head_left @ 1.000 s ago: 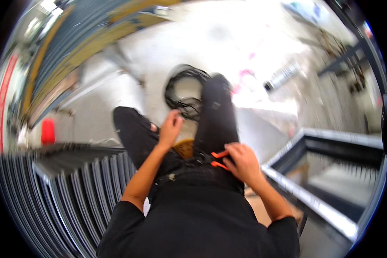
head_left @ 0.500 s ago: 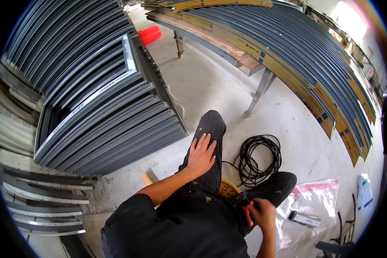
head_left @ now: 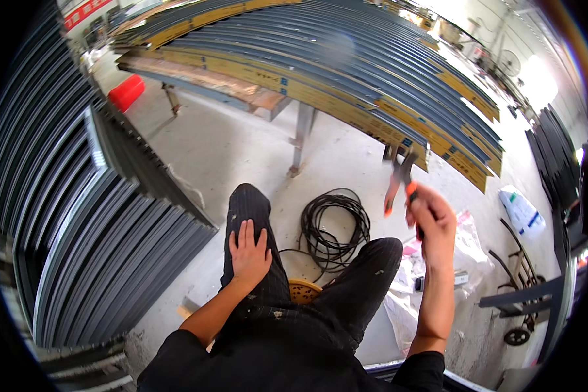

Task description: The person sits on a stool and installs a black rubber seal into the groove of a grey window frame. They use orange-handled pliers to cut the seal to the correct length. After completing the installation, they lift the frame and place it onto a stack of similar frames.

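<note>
My right hand (head_left: 432, 219) is raised in front of me and grips a pair of pliers with orange handles (head_left: 398, 185), jaws pointing up toward the long stack of dark profiles. My left hand (head_left: 249, 251) lies flat, fingers spread, on my left thigh in black trousers (head_left: 251, 215). I sit on a low yellow stool (head_left: 302, 290), visible between my legs. A coil of black cable (head_left: 335, 225) lies on the concrete floor just beyond my knees.
A long stack of dark metal profiles with yellow strips (head_left: 346, 72) rests on a metal trestle (head_left: 300, 140) ahead. More grey profiles (head_left: 98, 222) stand stacked at my left. A red container (head_left: 127, 92) sits far left; plastic bags (head_left: 467, 251) and a small trolley (head_left: 513, 294) at right.
My right hand has lifted from beside my hip up into the air with the pliers. My view has swung rightward. The left hand stays on the thigh.
</note>
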Motion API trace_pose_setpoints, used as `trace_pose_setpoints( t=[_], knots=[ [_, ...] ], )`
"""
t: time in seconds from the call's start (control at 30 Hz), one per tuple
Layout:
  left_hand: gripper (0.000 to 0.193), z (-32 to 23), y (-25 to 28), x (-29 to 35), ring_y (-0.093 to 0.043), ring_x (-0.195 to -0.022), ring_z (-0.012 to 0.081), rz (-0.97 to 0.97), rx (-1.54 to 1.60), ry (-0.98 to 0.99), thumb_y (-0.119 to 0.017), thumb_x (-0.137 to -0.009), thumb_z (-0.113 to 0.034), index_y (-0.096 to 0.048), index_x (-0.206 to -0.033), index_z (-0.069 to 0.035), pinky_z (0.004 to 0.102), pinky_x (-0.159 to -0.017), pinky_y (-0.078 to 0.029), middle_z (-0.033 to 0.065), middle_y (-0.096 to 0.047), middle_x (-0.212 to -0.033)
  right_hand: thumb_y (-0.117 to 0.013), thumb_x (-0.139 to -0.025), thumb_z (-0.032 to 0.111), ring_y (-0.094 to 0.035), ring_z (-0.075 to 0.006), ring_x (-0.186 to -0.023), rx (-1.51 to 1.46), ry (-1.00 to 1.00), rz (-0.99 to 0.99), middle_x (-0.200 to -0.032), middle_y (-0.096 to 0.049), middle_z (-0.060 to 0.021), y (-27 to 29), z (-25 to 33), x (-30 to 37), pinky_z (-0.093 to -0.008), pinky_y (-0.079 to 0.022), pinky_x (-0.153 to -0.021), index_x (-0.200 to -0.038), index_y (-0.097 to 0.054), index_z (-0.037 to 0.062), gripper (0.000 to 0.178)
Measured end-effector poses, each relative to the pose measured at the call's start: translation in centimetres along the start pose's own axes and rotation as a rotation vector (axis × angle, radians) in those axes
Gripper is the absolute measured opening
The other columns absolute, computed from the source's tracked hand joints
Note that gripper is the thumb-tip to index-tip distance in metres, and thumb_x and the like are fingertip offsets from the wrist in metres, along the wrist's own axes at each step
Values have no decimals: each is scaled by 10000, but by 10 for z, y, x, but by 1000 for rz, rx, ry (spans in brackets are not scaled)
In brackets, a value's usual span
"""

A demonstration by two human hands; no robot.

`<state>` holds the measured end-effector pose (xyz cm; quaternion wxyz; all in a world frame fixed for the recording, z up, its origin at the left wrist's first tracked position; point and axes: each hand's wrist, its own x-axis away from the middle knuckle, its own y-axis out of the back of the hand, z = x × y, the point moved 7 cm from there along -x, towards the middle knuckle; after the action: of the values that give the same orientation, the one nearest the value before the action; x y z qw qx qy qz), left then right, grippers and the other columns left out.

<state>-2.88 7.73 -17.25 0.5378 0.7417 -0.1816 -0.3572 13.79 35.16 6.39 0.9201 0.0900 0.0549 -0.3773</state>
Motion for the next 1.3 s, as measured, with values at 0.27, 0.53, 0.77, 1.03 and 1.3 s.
trace_pose_setpoints(
  t=[0.27, 0.53, 0.77, 1.03, 1.3],
  knots=[
    [520, -11, -7, -7, -296, -1419, 382, -1, 27, -70, -694, -787, -267, -617, -1255, -55, 608, -1105, -252, 247, -349, -1497, -688, -780, 24, -616, -322, -911, 995, 953, -213, -963, -679, -99, -45, 69, -131, -393, -494, -836, -1108, -698, 85, 335],
    [428, -7, 5, -4, -324, -1415, 371, 8, 113, -107, -698, -790, -236, -657, -1193, -98, 578, -1117, -257, 220, -387, -1489, -683, -793, 59, -611, -312, -968, 912, 1121, -253, -1022, -678, -78, -76, 55, -127, -394, -486, -855, -957, -702, 59, 165],
    [502, 38, -36, -42, -311, -1424, 352, 180, 268, -24, -707, -807, -241, -607, -1282, -112, 565, -1126, -257, 158, -407, -1491, -699, -694, 46, -622, -275, -950, 1082, 872, 144, -1045, -657, -96, -20, -80, 18, -396, -513, -838, -972, -698, 20, 279],
    [474, 21, -106, -114, -259, -1430, 394, 340, -83, -56, -646, -848, -312, -604, -1271, -103, 629, -1094, -264, 165, -368, -1512, -641, -816, 601, -317, -390, -1399, 1194, -615, 332, -1453, -425, -178, 60, -332, 90, -704, -174, -1102, -1333, -569, 148, 691],
    [415, 2, -110, -146, -316, -1397, 402, 597, -37, -111, -643, -856, -266, -621, -1251, -144, 550, -1075, -346, 173, -400, -1488, -648, -781, 234, -603, -226, -1029, 1055, -390, 12, -899, -661, -36, 90, -319, 93, -568, -289, -1100, -809, -700, 93, 153]
  ],
)
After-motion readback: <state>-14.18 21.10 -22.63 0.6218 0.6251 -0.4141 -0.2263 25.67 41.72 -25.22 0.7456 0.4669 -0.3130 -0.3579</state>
